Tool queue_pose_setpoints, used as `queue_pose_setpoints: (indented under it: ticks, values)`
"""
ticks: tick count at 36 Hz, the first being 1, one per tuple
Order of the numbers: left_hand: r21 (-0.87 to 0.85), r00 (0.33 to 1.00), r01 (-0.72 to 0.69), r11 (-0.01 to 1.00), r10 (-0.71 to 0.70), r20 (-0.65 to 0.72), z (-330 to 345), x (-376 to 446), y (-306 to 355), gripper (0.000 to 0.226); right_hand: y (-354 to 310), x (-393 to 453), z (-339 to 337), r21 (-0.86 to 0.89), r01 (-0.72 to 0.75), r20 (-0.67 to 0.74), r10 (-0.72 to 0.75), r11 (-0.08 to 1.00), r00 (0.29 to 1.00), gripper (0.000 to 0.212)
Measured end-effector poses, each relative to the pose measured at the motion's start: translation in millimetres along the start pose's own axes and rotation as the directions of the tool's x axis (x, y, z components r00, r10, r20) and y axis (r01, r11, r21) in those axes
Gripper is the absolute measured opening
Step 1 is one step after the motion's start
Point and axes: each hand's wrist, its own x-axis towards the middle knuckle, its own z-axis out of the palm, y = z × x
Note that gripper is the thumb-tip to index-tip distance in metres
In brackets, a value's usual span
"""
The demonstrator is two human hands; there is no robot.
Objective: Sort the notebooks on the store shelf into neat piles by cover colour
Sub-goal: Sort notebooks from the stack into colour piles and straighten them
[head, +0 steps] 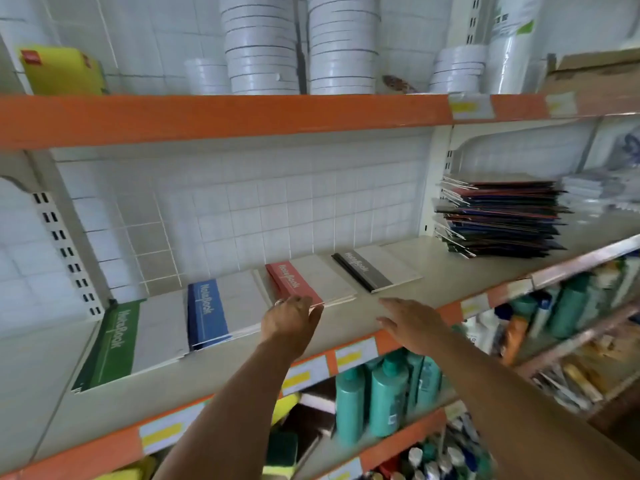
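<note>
Notebooks lie in four piles along the grey shelf (346, 327), which runs from 8 o'clock up toward 2 o'clock behind an orange front edge carrying yellow price labels. Largest in view is the green pile (117, 341), at 9 o'clock against the left upright. Just to its right sits the blue pile (207, 311), then the red pile (294, 282) near the centre, then the black pile (367, 270) at about 1 o'clock. Each cover has a coloured spine band printed "NoteBook" beside a pale grey panel.

Farther along at 2 o'clock, well apart from these, a tall uneven stack of dark folders (502, 216) rests on the same shelf. White round tubs (263, 46) stand on the shelf above at 12 o'clock, and teal bottles (384, 396) crowd the shelf below at 5 o'clock.

Both bare arms reach up from the bottom. Left hand (291, 320), a ring on one finger, has its fingers bent against the near corner of the red pile. Right hand (412, 323) is spread flat with straight fingers over the shelf's front edge, gripping nothing, just short of the black pile.
</note>
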Motion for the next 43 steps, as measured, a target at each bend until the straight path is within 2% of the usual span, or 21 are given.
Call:
queue_pose_setpoints:
  ticks: [9, 18, 24, 34, 43]
  values:
    - [0.034, 0.995, -0.097, 0.995, 0.097, 0.02, 5.8, 3.2, 116.1, 0.04, 111.4, -54.5, -19.2, 0.057, -0.083, -0.016, 0.084, 0.995, 0.996, 0.053]
    - [0.078, 0.988, -0.147, 0.986, 0.143, 0.051, 19.1, 9.3, 232.5, 0.038, 223.7, -102.8, -34.9, 0.008, -0.171, -0.034, 0.171, 0.985, 0.985, 0.052]
    - [0.108, 0.975, -0.221, 0.969, 0.215, 0.063, 23.0, 22.5, 296.3, 0.039, 281.8, -117.6, -45.3, 0.04, -0.222, -0.031, 0.224, 0.974, 0.974, 0.054]
    - [0.111, 0.958, -0.272, 0.956, 0.279, -0.061, 17.6, 83.5, 368.0, 0.036, 361.9, -96.6, -72.4, -0.017, -0.277, -0.107, 0.274, 0.961, 0.956, 0.051]
    - [0.072, 0.939, -0.261, 0.963, 0.271, -0.212, 13.4, 164.2, 404.5, 0.032, 418.1, -24.8, -99.5, -0.039, -0.277, -0.162, 0.268, 0.96, 0.95, 0.045]
